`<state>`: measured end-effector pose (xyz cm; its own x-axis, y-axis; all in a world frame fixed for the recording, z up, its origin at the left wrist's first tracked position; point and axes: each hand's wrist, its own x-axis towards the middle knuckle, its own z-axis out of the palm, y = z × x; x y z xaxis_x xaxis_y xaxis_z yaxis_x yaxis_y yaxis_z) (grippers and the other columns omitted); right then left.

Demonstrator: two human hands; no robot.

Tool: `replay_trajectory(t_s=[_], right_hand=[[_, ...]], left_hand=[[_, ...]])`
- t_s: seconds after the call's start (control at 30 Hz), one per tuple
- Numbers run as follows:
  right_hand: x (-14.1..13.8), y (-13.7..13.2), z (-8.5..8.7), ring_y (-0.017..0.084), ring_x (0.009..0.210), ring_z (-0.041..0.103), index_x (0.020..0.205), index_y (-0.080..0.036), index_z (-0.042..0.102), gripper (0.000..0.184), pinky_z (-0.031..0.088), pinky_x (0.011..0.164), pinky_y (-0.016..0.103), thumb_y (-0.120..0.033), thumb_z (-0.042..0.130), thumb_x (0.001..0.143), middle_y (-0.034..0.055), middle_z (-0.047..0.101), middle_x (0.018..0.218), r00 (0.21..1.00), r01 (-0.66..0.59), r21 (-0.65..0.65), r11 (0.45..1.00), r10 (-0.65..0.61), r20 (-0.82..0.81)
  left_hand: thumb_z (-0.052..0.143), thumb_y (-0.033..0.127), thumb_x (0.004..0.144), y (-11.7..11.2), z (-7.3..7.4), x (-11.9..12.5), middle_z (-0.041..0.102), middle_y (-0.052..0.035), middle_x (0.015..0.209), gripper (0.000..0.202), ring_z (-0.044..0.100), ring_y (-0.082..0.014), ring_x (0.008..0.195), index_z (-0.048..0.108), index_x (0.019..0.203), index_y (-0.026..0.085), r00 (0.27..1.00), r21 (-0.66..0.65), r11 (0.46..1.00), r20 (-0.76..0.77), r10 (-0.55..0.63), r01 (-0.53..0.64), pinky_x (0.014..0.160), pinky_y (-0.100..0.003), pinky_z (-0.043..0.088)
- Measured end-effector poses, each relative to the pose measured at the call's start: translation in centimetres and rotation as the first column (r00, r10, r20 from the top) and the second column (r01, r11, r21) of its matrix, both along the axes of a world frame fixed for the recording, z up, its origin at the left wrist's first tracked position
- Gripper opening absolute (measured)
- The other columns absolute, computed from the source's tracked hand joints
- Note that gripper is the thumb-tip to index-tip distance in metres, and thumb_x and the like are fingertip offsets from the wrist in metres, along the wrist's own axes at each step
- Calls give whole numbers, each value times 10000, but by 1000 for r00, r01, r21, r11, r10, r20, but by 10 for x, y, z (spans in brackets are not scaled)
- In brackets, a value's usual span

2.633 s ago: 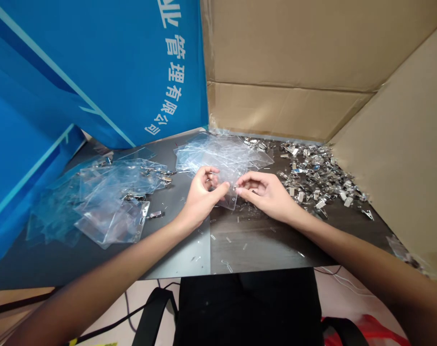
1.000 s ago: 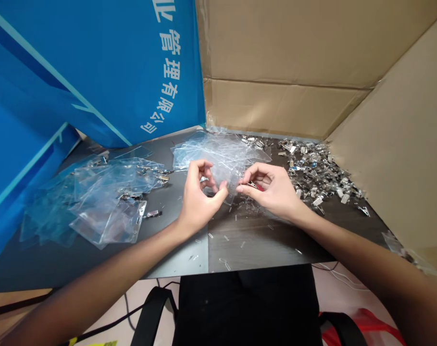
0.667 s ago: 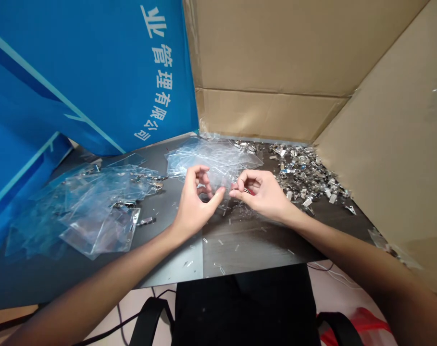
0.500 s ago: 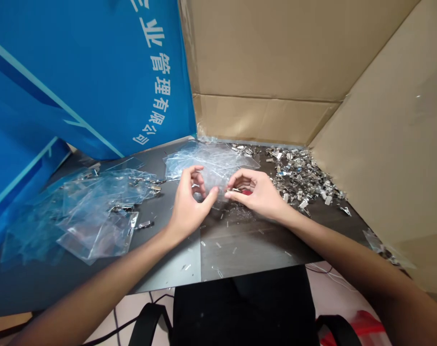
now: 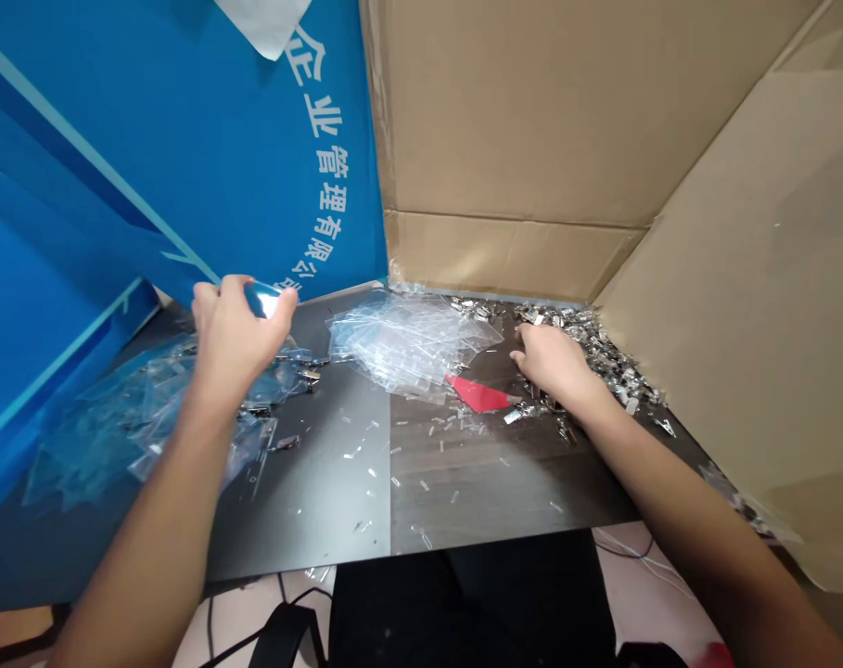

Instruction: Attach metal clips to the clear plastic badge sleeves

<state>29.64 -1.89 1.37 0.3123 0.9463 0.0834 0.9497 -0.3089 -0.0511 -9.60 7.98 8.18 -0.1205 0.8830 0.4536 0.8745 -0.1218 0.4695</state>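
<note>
My left hand (image 5: pixel 233 334) is raised over the left pile of clear badge sleeves with clips (image 5: pixel 149 408), fingers closed on one clear sleeve (image 5: pixel 262 299) at its top edge. My right hand (image 5: pixel 553 362) rests at the edge of the heap of small metal clips (image 5: pixel 602 348), fingers curled down into them; what they hold is hidden. A stack of clear sleeves without clips (image 5: pixel 407 339) lies in the middle of the dark table (image 5: pixel 421 482), between my hands. A red triangular piece (image 5: pixel 480 394) lies just left of my right hand.
A blue printed panel (image 5: pixel 185 148) stands at the back left. Brown cardboard walls (image 5: pixel 532 130) close the back and right. Tiny clear plastic bits (image 5: pixel 407 464) are scattered over the table's front. A black bag (image 5: pixel 463 603) sits below the table edge.
My hands, working together at the table's middle, have parted. The left carried a clear sleeve to the left pile; the right moved to the clip heap. The red piece now shows.
</note>
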Motion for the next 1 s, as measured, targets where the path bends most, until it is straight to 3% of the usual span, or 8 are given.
replay_trajectory(t_s=[0.2,0.4,0.5,0.6,0.63,0.7,0.8,1.0], right_hand=[[2,2,1,375,1087,826,1221,-166,863,289,559,855,410,-103,683,1004,206,869,1145,1000,13,14,1000,-13,-21],[-1,1,5,377,1068,804,1209,-129,851,295,542,891,418,-119,601,1053,245,826,1195,999,39,111,993,-37,-18],[-2,0,3,389,1057,776,1251,-74,814,351,534,902,430,-47,547,1025,283,764,1216,999,33,177,984,-34,3],[-3,2,-3,410,1091,733,1278,-28,777,411,534,970,466,11,520,960,305,704,1222,1000,15,259,966,-15,0],[-2,3,-5,413,1101,716,1276,-19,768,423,531,998,482,20,512,941,307,687,1220,1000,3,289,957,1,-13],[-2,5,-8,405,1105,690,1282,-10,750,454,528,1037,502,35,484,917,304,656,1225,998,-25,348,937,46,-53],[-1,7,-12,352,1007,676,1318,-28,728,495,546,1007,501,32,447,915,279,622,1246,986,-47,408,912,109,-130],[-9,8,-15,289,864,637,1352,-110,727,470,563,887,496,-69,432,988,232,628,1222,964,-42,514,857,170,-206]], left_hand=[[623,722,960,17,-14,-35,469,-443,1599,798,402,-647,1504,648,1263,-16,956,-160,961,-230,184,-224,1207,-800,315],[878,733,696,45,-41,-66,433,-351,1651,798,201,-712,1560,647,1104,86,974,-106,970,-82,213,-221,1238,-884,52],[839,642,792,42,-44,-54,459,-366,1566,681,241,-687,1531,652,1096,62,989,-31,993,-97,112,-116,1194,-930,107],[669,391,972,28,-45,-18,585,-313,1426,388,458,-561,1451,690,1196,75,964,6,985,-207,-168,173,1175,-856,329],[644,345,985,22,-47,-3,655,-251,1353,321,558,-476,1379,715,1203,121,929,-22,956,-232,-288,291,1186,-743,425],[560,295,1063,10,-54,26,697,-210,1382,336,633,-377,1350,728,1319,156,663,-131,711,-277,-695,691,1200,-591,498],[521,273,1132,-5,-70,58,730,-168,1431,337,671,-336,1339,733,1382,192,383,-229,467,-331,-862,854,1145,-511,528],[564,253,1145,-6,-86,71,793,-139,1312,267,708,-313,1187,788,1279,196,351,-255,485,-429,-832,837,1008,-464,495]])
